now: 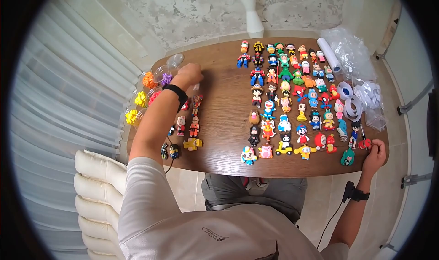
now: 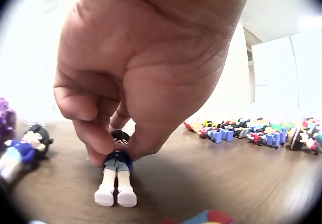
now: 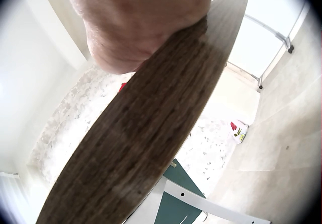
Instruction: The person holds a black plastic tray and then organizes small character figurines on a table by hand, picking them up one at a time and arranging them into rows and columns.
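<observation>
My left hand [image 1: 189, 76] is at the table's upper left. In the left wrist view this hand [image 2: 146, 58] pinches a small figure [image 2: 117, 168] with dark hair, glasses, a dark blue jacket and white shoes, between thumb and fingers. Another figure in blue [image 2: 22, 151] lies to its left. On the right edge of the table, my right hand [image 1: 376, 154] is beside a red round item [image 1: 365, 143]; its fingers look bent there, the contact unclear. The right wrist view shows only part of that hand [image 3: 136, 27], fingers hidden behind the table edge.
Many figures lie in rows on the right half of the table [image 1: 219, 122]. Tubs with purple [image 1: 167, 79], orange [image 1: 148, 80] and yellow pieces [image 1: 131, 117] stand at the left. More figures [image 1: 195, 126] lie below my left arm. Tape rolls [image 1: 353, 109] and plastic bags [image 1: 350, 54] are at the right.
</observation>
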Demonstrator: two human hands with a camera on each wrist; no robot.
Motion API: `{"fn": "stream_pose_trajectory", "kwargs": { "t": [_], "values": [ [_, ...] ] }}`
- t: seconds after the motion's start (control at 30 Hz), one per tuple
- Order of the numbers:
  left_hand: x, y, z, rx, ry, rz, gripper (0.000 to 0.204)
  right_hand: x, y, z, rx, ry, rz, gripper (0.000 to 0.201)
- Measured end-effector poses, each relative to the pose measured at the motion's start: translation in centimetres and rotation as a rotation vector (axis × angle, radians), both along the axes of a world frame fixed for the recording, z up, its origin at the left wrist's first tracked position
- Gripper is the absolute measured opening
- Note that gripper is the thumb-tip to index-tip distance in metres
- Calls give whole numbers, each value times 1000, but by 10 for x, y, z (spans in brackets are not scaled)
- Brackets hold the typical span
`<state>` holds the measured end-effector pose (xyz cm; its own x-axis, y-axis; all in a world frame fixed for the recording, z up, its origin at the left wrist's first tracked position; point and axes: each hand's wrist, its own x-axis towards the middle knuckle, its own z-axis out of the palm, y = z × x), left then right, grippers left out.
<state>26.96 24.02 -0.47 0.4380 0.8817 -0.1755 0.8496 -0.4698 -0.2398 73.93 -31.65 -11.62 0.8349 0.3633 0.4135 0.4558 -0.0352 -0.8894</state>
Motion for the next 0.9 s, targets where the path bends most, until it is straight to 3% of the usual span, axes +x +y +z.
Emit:
{"fn": "stream_pose_trajectory", "kwargs": {
  "t": [0.4,0.6,0.9],
  "values": [
    [91,-76,-5,-45,-288,-249,37,-1,0,2,12,-4,6,14],
    [110,-88,6,-73,-266,-193,46,-1,-1,3,8,-21,3,14],
    [101,-77,1,-11,-413,-169,42,1,2,-1,26,-28,-2,14]
  ]
}}
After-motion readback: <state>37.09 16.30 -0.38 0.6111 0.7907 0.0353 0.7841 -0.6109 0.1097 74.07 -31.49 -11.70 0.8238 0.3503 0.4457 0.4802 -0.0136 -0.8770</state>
